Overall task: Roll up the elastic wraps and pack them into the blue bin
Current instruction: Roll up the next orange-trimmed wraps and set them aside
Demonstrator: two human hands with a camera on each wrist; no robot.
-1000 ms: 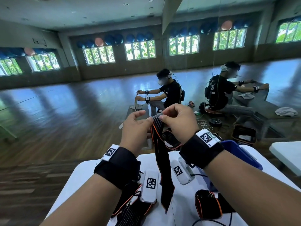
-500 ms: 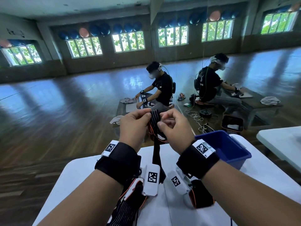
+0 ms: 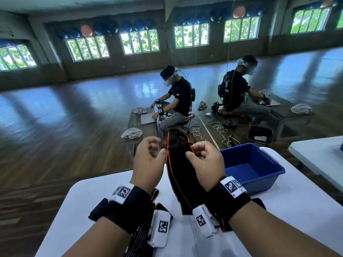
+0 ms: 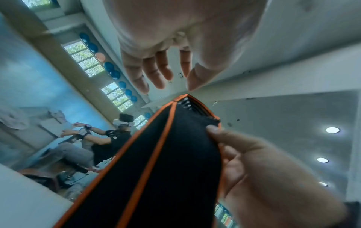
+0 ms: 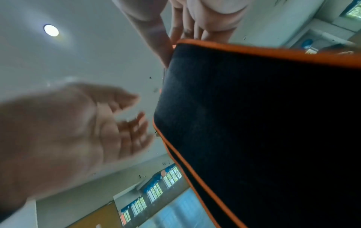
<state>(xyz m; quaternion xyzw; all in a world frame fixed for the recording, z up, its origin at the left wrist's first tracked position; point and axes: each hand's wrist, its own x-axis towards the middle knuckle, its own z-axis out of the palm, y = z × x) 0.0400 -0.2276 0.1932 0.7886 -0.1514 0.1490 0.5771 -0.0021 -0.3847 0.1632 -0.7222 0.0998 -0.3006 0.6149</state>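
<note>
A black elastic wrap with orange edging is held upright above the white table, its lower end hanging behind my right wrist. My right hand pinches its right edge near the top, thumb on the near face. In the left wrist view the right hand grips the wrap the same way. My left hand hovers just left of the wrap, fingers loose. Its fingers are spread and hold nothing. The blue bin stands on the table to the right of my right hand.
More striped wraps lie on the table under my left wrist. A second white table stands at the right. Ahead, a seated person works at a low table beside a mirror wall, with cables on the wooden floor.
My left hand has let go of the wrap's top and opened. The right hand keeps its pinch, and the wrap's top end now stands up above the hands.
</note>
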